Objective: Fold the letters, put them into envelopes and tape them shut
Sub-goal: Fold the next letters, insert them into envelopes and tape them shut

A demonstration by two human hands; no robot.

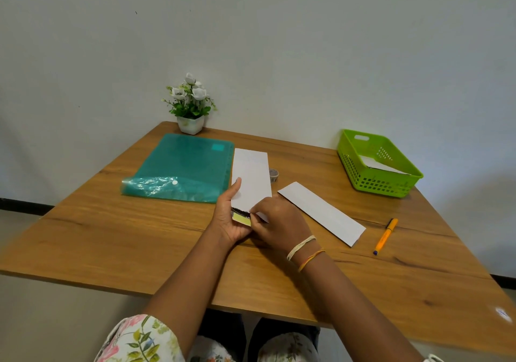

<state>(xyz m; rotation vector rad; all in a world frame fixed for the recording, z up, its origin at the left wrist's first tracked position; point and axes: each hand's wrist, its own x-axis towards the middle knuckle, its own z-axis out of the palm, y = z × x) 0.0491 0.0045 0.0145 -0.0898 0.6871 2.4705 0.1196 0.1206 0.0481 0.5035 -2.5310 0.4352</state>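
Note:
A long white envelope [251, 177] lies lengthwise in the middle of the wooden table [111, 222]. My left hand [230, 222] grips its near end, thumb on top along the left edge. A folded letter [242, 218], yellow with a dark printed strip, sticks out of that near end. My right hand [276, 219] pinches the envelope's near end at the letter. A second white envelope [321, 212] lies flat to the right, apart from both hands. A small roll of tape [274, 174] sits just behind the first envelope's right edge.
A teal plastic folder [181, 166] lies at the left with its flap open. A green basket [377, 163] holding white paper stands at the back right. An orange pen [386, 236] lies near the right edge. A small potted plant [191, 105] stands at the back.

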